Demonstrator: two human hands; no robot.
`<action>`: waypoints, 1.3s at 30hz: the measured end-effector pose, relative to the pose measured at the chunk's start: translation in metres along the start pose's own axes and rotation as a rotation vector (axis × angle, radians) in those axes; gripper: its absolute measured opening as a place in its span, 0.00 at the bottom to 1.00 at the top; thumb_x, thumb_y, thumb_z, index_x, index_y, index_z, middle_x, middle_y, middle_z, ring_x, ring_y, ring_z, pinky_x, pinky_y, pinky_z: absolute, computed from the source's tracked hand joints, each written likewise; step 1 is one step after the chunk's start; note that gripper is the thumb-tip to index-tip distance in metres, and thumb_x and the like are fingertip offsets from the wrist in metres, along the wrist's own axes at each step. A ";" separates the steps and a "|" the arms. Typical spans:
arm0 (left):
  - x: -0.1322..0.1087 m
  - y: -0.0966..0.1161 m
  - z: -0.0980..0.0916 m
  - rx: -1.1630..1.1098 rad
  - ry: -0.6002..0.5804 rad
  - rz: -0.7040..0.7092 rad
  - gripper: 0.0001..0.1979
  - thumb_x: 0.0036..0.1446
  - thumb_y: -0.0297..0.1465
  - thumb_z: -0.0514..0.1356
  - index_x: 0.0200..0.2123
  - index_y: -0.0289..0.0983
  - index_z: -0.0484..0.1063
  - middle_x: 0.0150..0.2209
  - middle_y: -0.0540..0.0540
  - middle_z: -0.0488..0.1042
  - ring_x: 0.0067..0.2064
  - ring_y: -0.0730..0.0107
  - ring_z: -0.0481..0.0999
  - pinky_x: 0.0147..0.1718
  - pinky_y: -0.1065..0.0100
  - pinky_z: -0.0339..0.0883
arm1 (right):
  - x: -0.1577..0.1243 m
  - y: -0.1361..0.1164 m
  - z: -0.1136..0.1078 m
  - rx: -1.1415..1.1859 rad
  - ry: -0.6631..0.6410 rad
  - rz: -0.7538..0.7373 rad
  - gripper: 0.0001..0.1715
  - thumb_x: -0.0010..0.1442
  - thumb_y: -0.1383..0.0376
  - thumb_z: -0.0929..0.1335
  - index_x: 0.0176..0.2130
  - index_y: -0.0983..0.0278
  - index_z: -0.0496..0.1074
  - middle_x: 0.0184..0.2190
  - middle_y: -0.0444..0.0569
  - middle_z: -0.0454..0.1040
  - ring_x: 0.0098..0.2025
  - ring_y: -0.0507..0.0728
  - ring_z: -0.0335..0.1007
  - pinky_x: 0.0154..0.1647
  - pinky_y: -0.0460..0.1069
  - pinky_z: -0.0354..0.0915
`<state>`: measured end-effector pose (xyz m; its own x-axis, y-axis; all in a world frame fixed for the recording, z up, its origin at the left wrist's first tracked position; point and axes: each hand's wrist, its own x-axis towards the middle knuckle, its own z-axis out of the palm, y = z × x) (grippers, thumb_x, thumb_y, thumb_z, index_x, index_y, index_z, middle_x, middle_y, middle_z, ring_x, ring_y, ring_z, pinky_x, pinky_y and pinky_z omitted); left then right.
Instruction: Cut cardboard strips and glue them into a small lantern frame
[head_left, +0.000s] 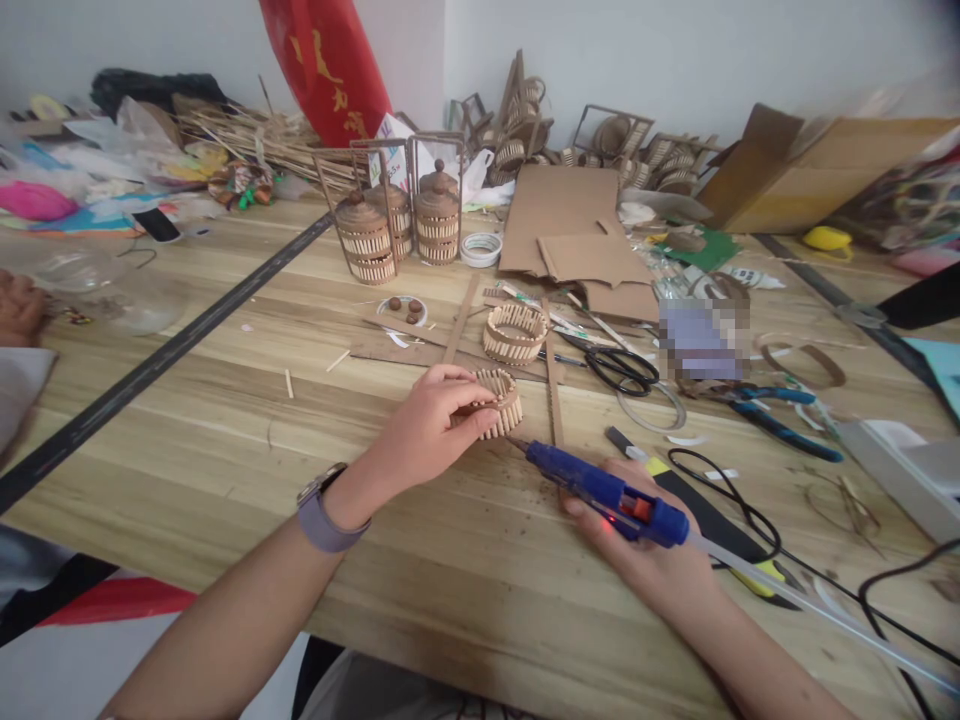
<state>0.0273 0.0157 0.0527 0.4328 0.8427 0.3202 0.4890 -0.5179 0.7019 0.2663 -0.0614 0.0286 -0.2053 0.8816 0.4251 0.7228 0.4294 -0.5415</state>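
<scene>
My left hand (442, 425) is closed on a small round ring of wooden sticks (510, 405), thumb and fingers gripping its near-left rim. A blue hot glue gun (600, 485) is in my right hand (652, 530), with a long clear glue stick (817, 610) coming out of its back. The gun's nozzle points left and comes close to the ring's lower right side; whether it touches I cannot tell. Just behind stands a second stick ring (516, 333). A thin brown strip (553, 385) lies to the right of both rings.
Lidded stick baskets with tall handles (365, 240) stand at the back left, beside a roll of white tape (481, 249). To the right lie black scissors (622, 370), blue-handled pliers (787, 420), a black-and-yellow cutter (697, 510) and loose black cable. Cardboard pieces (559, 215) lie behind.
</scene>
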 end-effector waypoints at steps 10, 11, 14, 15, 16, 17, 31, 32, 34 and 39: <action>-0.001 -0.001 0.000 -0.014 0.009 -0.046 0.08 0.62 0.32 0.59 0.39 0.38 0.78 0.41 0.44 0.76 0.53 0.60 0.72 0.49 0.59 0.69 | 0.002 -0.005 -0.003 0.006 -0.034 0.016 0.19 0.61 0.56 0.68 0.23 0.60 0.61 0.19 0.41 0.64 0.23 0.53 0.63 0.28 0.49 0.61; -0.001 -0.001 0.000 -0.013 0.011 -0.049 0.08 0.62 0.32 0.59 0.39 0.38 0.78 0.42 0.44 0.76 0.53 0.60 0.71 0.49 0.59 0.69 | 0.002 -0.005 -0.002 0.007 -0.035 0.022 0.19 0.60 0.56 0.68 0.23 0.60 0.61 0.19 0.41 0.64 0.24 0.53 0.63 0.28 0.49 0.61; -0.001 -0.001 0.000 -0.014 0.010 -0.051 0.08 0.62 0.32 0.59 0.38 0.38 0.78 0.41 0.44 0.76 0.53 0.60 0.72 0.49 0.59 0.70 | 0.002 -0.002 -0.001 0.016 -0.023 0.030 0.19 0.60 0.56 0.68 0.23 0.60 0.62 0.19 0.41 0.64 0.24 0.53 0.63 0.28 0.49 0.61; -0.001 -0.001 0.000 -0.015 0.010 -0.053 0.08 0.62 0.32 0.59 0.38 0.38 0.78 0.41 0.44 0.76 0.53 0.60 0.72 0.48 0.60 0.70 | 0.002 -0.001 -0.001 0.020 -0.021 0.024 0.18 0.60 0.56 0.68 0.24 0.60 0.62 0.19 0.41 0.64 0.24 0.53 0.63 0.28 0.49 0.61; -0.001 -0.001 -0.001 -0.017 0.009 -0.055 0.08 0.62 0.32 0.59 0.38 0.38 0.78 0.41 0.44 0.76 0.53 0.60 0.72 0.48 0.60 0.70 | 0.002 -0.001 0.000 0.023 -0.024 0.018 0.18 0.60 0.56 0.68 0.24 0.60 0.62 0.19 0.41 0.65 0.24 0.53 0.63 0.28 0.49 0.61; -0.001 -0.001 -0.001 -0.019 0.007 -0.058 0.08 0.62 0.32 0.59 0.38 0.38 0.78 0.41 0.44 0.76 0.53 0.60 0.71 0.48 0.60 0.70 | 0.002 0.000 0.000 0.026 -0.027 0.008 0.18 0.60 0.56 0.68 0.24 0.60 0.62 0.20 0.41 0.65 0.24 0.53 0.63 0.28 0.49 0.61; -0.001 -0.002 -0.001 -0.102 0.006 -0.118 0.09 0.61 0.33 0.59 0.40 0.37 0.78 0.43 0.42 0.75 0.54 0.59 0.71 0.41 0.64 0.73 | 0.003 -0.003 -0.004 -0.054 -0.023 -0.061 0.16 0.60 0.57 0.68 0.25 0.60 0.63 0.20 0.43 0.65 0.25 0.53 0.63 0.27 0.50 0.61; -0.001 -0.003 -0.001 -0.104 0.007 -0.117 0.09 0.61 0.33 0.59 0.40 0.37 0.78 0.43 0.41 0.75 0.54 0.60 0.71 0.41 0.64 0.73 | 0.003 -0.003 -0.004 -0.057 -0.017 -0.065 0.17 0.61 0.57 0.68 0.24 0.60 0.63 0.20 0.42 0.65 0.24 0.53 0.62 0.27 0.50 0.60; -0.001 -0.002 -0.001 -0.106 0.014 -0.115 0.09 0.61 0.33 0.59 0.40 0.37 0.78 0.43 0.41 0.75 0.54 0.60 0.71 0.42 0.64 0.73 | 0.003 -0.003 -0.004 -0.064 -0.018 -0.062 0.18 0.61 0.57 0.67 0.24 0.60 0.61 0.20 0.42 0.64 0.24 0.53 0.62 0.26 0.50 0.60; -0.001 -0.002 0.000 -0.108 0.023 -0.108 0.09 0.61 0.33 0.59 0.40 0.38 0.78 0.43 0.42 0.75 0.53 0.60 0.71 0.43 0.63 0.73 | 0.002 -0.002 -0.004 -0.061 -0.020 -0.052 0.18 0.61 0.57 0.67 0.24 0.59 0.60 0.20 0.42 0.63 0.24 0.53 0.61 0.27 0.50 0.58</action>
<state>0.0253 0.0158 0.0510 0.3645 0.8963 0.2527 0.4465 -0.4064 0.7972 0.2667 -0.0614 0.0331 -0.2564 0.8622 0.4369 0.7492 0.4629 -0.4737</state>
